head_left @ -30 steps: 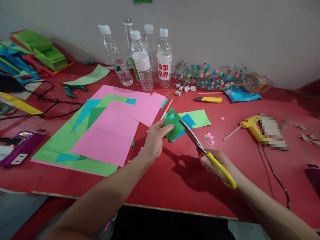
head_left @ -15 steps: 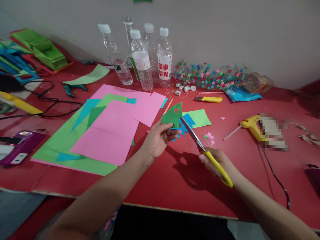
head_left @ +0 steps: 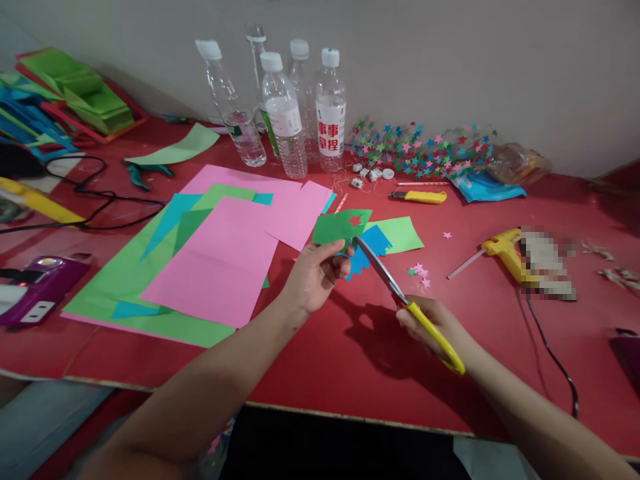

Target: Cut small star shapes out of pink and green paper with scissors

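My left hand (head_left: 320,270) pinches a small piece of dark green paper (head_left: 330,228) between thumb and fingers; a star-shaped hole shows near its right end. With my right hand (head_left: 427,320) I grip scissors (head_left: 425,325) with yellow handles. Their blade tips meet the green paper's lower right edge; whether the blades are parted I cannot tell. Under the held piece lie blue paper (head_left: 377,240) with notched edges and a light green sheet (head_left: 400,233). Several small pink stars (head_left: 423,272) and a green one lie beyond my right hand.
Pink paper (head_left: 215,260) and green sheets spread at left. Clear bottles (head_left: 283,120) stand by the wall, beside a heap of colourful stars (head_left: 425,150). A yellow utility knife (head_left: 423,197) lies in front of them. At right rests a yellow glue gun (head_left: 507,253) with a trailing cord.
The green paper has turned flatter and shifted slightly left in my left hand. The scissors' tips have moved a little left with it. The camera view has shifted slightly.
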Demonstrator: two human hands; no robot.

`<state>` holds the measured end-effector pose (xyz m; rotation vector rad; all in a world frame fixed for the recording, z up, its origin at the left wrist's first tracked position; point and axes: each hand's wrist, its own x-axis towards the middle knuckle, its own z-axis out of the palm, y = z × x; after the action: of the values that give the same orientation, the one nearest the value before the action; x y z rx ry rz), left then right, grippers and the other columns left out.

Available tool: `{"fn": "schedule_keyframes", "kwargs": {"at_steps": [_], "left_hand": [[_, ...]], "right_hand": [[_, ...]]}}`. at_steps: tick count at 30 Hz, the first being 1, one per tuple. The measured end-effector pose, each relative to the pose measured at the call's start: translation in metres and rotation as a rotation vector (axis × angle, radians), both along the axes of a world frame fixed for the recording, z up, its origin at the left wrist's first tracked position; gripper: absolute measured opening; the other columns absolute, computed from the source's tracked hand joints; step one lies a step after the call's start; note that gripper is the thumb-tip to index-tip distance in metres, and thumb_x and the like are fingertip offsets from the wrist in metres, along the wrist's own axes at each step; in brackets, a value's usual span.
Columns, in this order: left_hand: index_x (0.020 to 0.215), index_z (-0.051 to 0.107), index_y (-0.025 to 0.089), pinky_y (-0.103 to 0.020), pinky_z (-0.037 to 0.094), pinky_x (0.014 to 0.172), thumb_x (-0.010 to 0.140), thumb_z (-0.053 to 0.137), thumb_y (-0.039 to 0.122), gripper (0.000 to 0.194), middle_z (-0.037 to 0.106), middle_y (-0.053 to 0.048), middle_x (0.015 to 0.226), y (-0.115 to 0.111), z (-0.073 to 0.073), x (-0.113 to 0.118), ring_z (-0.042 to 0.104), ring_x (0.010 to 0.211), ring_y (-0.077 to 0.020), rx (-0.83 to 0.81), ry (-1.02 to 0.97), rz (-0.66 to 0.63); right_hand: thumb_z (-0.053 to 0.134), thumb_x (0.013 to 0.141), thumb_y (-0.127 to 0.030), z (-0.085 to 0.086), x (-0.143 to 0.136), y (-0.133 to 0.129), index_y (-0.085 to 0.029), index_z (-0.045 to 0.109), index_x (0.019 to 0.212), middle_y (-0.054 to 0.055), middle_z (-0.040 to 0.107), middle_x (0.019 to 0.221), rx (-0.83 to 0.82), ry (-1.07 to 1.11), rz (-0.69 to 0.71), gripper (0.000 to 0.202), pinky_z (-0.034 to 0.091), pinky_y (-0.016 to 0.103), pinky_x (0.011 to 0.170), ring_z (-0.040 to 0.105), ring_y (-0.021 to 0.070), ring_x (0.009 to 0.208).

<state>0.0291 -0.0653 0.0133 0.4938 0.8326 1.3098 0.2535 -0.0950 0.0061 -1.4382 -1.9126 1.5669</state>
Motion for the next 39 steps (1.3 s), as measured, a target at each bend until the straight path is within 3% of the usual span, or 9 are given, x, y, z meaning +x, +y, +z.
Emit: {"fn": "schedule_keyframes", "kwargs": {"at_steps": [7, 15, 39], "left_hand": [[0.063, 0.065, 0.013, -0.016, 0.036, 0.04, 0.073, 0.068, 0.025, 0.015, 0.059, 0.002, 0.055, 0.0, -0.004, 0.002, 0.047, 0.041, -0.0024, 0.113, 0.136, 0.068], [0.053, 0.058, 0.015, -0.019, 0.033, 0.042, 0.074, 0.065, 0.025, 0.025, 0.052, 0.003, 0.048, -0.004, -0.002, 0.003, 0.042, 0.041, -0.0031, 0.169, 0.308, 0.11], [0.052, 0.058, 0.015, -0.019, 0.033, 0.042, 0.078, 0.064, 0.025, 0.028, 0.051, 0.004, 0.046, -0.006, -0.007, 0.004, 0.043, 0.04, -0.0035, 0.201, 0.344, 0.089]], "right_hand": [[0.051, 0.083, -0.066, -0.002, 0.004, -0.001, -0.02, 0.04, 0.068, -0.004, 0.041, 0.055, 0.011, -0.004, 0.076, 0.05, 0.026, 0.022, 0.04, 0.035, 0.0078, 0.043], [0.051, 0.081, -0.069, 0.013, 0.001, -0.001, -0.02, 0.041, 0.066, -0.004, 0.039, 0.055, 0.039, -0.01, 0.115, 0.052, 0.028, 0.023, 0.045, 0.034, 0.0086, 0.048], [0.044, 0.084, -0.071, 0.013, 0.003, -0.001, -0.02, 0.039, 0.069, -0.004, 0.036, 0.062, 0.053, -0.044, 0.167, 0.054, 0.026, 0.025, 0.05, 0.033, 0.0099, 0.054]]}}
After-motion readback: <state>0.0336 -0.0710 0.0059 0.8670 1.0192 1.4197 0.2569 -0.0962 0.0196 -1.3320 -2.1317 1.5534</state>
